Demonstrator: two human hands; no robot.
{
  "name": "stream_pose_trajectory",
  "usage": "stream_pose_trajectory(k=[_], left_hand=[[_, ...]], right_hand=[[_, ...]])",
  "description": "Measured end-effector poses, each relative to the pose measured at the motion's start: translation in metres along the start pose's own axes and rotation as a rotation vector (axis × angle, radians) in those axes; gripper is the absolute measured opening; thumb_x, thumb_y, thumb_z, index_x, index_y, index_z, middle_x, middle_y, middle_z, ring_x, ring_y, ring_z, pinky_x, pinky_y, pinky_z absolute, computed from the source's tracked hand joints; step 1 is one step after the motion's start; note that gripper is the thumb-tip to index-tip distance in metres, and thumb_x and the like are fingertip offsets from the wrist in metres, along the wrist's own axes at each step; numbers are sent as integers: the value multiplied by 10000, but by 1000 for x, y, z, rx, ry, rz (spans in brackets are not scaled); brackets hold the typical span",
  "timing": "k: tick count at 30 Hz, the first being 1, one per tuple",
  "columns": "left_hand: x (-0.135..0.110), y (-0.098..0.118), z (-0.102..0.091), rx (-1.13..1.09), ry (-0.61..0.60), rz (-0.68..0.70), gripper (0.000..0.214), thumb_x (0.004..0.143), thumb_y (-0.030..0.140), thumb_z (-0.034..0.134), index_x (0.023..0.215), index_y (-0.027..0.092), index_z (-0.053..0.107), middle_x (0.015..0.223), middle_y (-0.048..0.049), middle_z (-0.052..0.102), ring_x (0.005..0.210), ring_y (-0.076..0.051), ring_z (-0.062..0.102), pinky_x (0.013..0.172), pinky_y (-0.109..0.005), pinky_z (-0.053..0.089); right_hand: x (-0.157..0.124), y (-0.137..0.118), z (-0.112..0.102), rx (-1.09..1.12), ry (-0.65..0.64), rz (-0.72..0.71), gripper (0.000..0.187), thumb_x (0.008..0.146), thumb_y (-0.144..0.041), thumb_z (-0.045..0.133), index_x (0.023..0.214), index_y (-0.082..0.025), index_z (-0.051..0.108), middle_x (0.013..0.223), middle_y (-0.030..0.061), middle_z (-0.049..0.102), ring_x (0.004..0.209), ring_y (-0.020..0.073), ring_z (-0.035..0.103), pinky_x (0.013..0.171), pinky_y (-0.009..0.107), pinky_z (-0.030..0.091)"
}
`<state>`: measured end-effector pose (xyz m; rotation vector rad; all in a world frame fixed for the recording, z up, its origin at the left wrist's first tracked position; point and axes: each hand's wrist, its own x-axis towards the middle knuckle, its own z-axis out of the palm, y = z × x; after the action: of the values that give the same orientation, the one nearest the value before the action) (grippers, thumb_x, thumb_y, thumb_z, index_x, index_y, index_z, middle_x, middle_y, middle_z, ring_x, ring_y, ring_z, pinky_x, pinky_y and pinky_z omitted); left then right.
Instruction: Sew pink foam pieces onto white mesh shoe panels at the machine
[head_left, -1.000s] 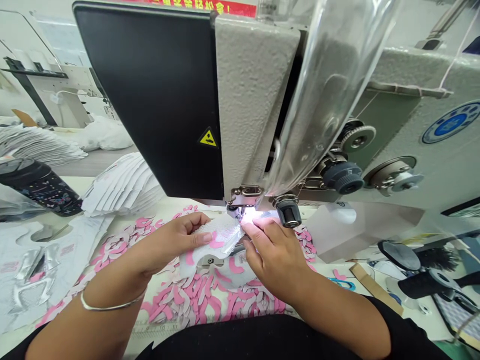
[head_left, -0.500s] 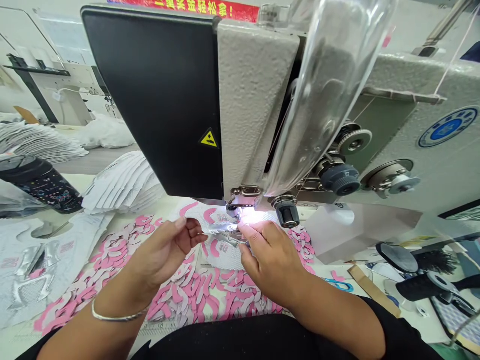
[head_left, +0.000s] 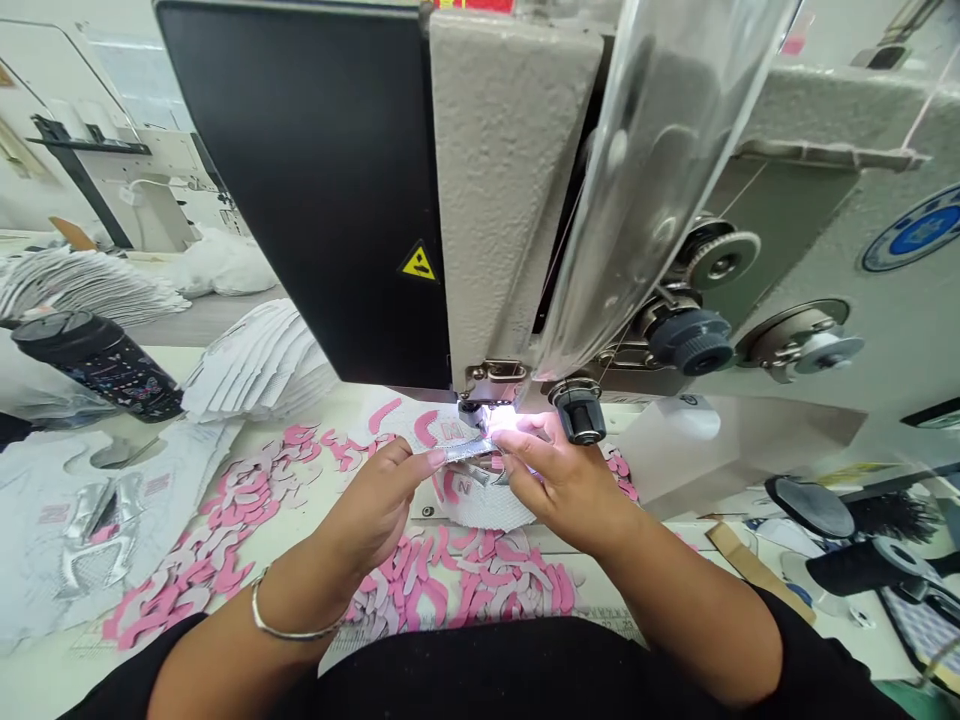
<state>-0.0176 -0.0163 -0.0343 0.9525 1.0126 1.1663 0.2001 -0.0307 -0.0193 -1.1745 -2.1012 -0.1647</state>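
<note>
On my feed the left hand (head_left: 375, 505) is up at the sewing machine, its fingers pressed together and closing toward the thumb, pinching the near end of a narrow silver strip (head_left: 465, 450) just in front of the presser foot (head_left: 487, 385). The right hand (head_left: 566, 485) sits at the strip's far end, fingers bunched and curled, with the forefinger (head_left: 525, 445) reaching in under the glare of the sewing light (head_left: 502, 415). I can't tell whether it's gripping the strip or only pressing on it, because the light washes that spot out. The white mesh panel (head_left: 476, 505) with its pink shapes lies right under both hands, bunched below the strip, its upper part running back beside the presser foot. Pink-and-white offcuts (head_left: 450, 590) are heaped across the table (head_left: 570, 545) in front of the hands. Over to the left I've got a stack of white mesh pieces (head_left: 259, 365), a silver-patched mesh panel (head_left: 97, 530) and a dark patterned bottle (head_left: 97, 365) lying on its side.
</note>
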Motion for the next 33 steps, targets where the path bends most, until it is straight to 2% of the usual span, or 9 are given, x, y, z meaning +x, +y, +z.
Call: stream_pose_trajectory(k=[5, 10, 15, 19, 27, 33], left_hand=[[4, -1, -2, -19, -55, 5, 199, 745, 325, 786, 741, 175, 656, 770, -15, 706, 876, -193, 634, 853, -324, 466], [8, 3, 0, -40, -92, 9, 136, 767, 292, 763, 808, 171, 717, 843, -36, 737, 902, -195, 649, 865, -315, 479], [11, 4, 3, -71, -96, 27, 90, 753, 263, 770, 776, 184, 732, 805, -17, 728, 849, -171, 650, 813, -276, 493], [12, -2, 1, -88, -122, 42, 123, 777, 296, 762, 830, 188, 739, 824, -15, 725, 812, -155, 644, 791, -266, 497], [12, -9, -3, -110, -162, 4, 130, 800, 314, 753, 811, 187, 728, 766, -4, 696, 721, -126, 613, 699, -233, 494], [12, -9, -4, -113, -167, -14, 151, 786, 325, 762, 824, 183, 730, 786, -20, 702, 756, -149, 623, 737, -260, 505]], right_hand=[[0, -1, 0, -21, -10, 37, 263, 947, -322, 525, 1115, -274, 721, 927, 73, 574, 791, 196, 562, 708, 350, 502], [-2, -2, 5, -17, 40, 3, 257, 929, -292, 544, 1115, -279, 722, 976, 87, 565, 833, 210, 569, 751, 382, 518], [-4, -3, 12, -25, 95, 1, 227, 932, -293, 552, 1072, -247, 725, 1005, 101, 570, 845, 219, 569, 776, 416, 529], [-6, -1, 17, 2, 137, -13, 188, 923, -282, 559, 1019, -248, 717, 991, 89, 561, 915, 235, 568, 839, 443, 527], [-9, 5, 22, 45, 189, -25, 135, 907, -263, 565, 958, -206, 676, 941, 93, 561, 934, 258, 564, 863, 477, 521], [-9, 3, 21, 25, 193, -34, 129, 911, -261, 552, 927, -221, 673, 935, 88, 557, 919, 261, 571, 843, 486, 524]])
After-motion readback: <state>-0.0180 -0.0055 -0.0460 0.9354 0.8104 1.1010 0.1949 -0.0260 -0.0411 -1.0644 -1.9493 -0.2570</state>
